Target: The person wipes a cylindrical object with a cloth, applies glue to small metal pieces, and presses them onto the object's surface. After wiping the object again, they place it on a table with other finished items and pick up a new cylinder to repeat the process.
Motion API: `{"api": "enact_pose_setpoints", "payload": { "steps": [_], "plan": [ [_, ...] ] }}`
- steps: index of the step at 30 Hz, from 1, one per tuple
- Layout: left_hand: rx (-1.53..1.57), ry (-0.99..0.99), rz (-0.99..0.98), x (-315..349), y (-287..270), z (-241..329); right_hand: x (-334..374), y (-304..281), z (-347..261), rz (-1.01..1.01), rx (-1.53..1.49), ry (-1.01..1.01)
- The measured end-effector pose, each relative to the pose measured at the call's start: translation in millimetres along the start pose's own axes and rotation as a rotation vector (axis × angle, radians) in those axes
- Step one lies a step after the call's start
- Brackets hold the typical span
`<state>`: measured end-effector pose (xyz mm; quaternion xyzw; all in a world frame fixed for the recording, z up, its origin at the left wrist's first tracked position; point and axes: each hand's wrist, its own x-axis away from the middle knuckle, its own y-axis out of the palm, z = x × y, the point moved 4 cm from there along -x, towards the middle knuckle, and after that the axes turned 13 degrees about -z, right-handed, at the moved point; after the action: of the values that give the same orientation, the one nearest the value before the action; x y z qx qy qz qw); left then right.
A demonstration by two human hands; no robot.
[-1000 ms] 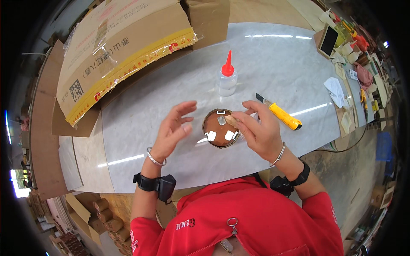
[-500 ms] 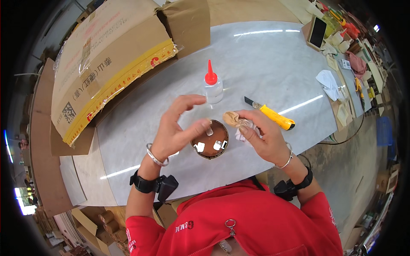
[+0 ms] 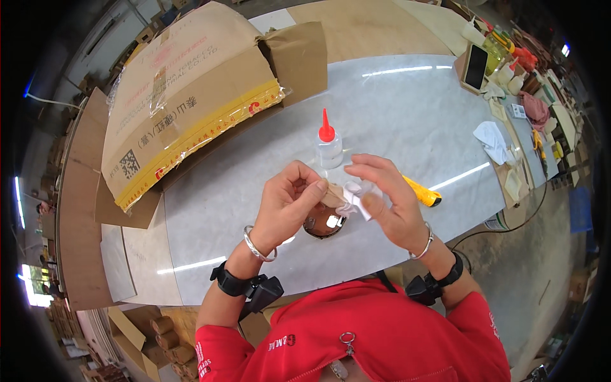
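Observation:
Close above a round, glossy brown piece with a dark rim point(image 3: 325, 223), my left hand point(image 3: 289, 200) pinches the tan end of a crumpled wad point(image 3: 332, 195). The wad's white part point(image 3: 354, 198) sticks out toward my right hand point(image 3: 396, 204). That hand has its fingers spread apart, and its thumb is against or just beside the white part; contact is hard to make out. Both hands hide part of the brown piece. A clear squeeze bottle with a red nozzle cap point(image 3: 330, 148) stands upright just beyond the hands. Behind my right hand lies a yellow utility knife point(image 3: 421, 192), its blade end hidden.
A large cardboard box point(image 3: 191, 108) takes up the table's left side. At the far right are a phone on a stand point(image 3: 474, 67), a white cloth point(image 3: 491, 141) and several bottles. The grey sheet-covered tabletop point(image 3: 407, 95) ends close to my body.
My left hand has gone from open to pinching the wad's tan end. The fingers of my right hand, which held the wad, have spread. The view has shifted slightly.

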<state>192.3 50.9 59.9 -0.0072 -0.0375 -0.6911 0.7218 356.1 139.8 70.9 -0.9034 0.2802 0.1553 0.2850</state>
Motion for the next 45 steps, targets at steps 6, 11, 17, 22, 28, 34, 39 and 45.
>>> {"api": "enact_pose_setpoints", "payload": {
  "steps": [6, 11, 17, 22, 28, 34, 39, 45],
  "plan": [
    [0.090, 0.086, -0.017, -5, 4, 3, 6, 5, 6, -0.124, 0.024, -0.018],
    [0.354, 0.058, -0.027, -9, 0, -9, 16, 5, 22, -0.107, -0.345, 0.316],
    [0.430, 0.061, -0.002, -18, 5, -11, 11, 12, 22, -0.093, -0.616, 0.190],
    [0.446, 0.072, 0.006, -23, 7, -12, 7, 8, 27, 0.105, -0.420, 0.186],
    [0.490, 0.082, 0.016, -25, 11, -12, 13, 9, 43, 0.114, -0.443, 0.237],
    [-0.006, 0.135, 0.031, -25, 16, -17, 6, 9, 40, 0.076, -0.484, 0.274],
    [-0.212, 0.236, 0.093, -30, 11, -12, 5, 14, 23, 0.037, -0.395, 0.149],
    [-0.451, 0.265, 0.052, -31, 18, -6, 5, 16, 35, 0.027, -0.314, 0.196]
  ]
}}
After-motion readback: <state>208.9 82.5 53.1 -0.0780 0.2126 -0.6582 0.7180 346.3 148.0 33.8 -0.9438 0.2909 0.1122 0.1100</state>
